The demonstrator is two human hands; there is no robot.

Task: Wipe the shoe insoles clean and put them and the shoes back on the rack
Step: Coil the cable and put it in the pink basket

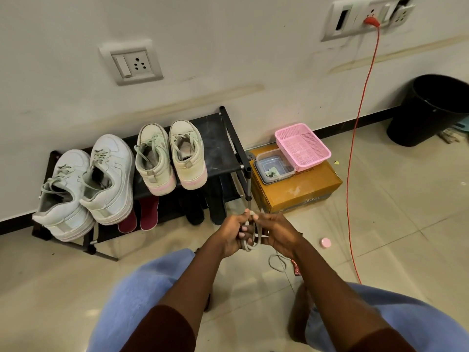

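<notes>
maroon insoles [149,212] on lower rack [223,151] shelf, beyond and left of the grip, beneath shoes [157,158]; likely light, floppy, best pinched at the heel end. nearer, left hand [234,235] and right hand [275,233] both pinching a limp pale lace [250,246].

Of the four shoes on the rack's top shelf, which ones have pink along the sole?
The cream pair on the right shows a pink band at the sole; the pale green-white pair on the left has plain pale soles.
</notes>
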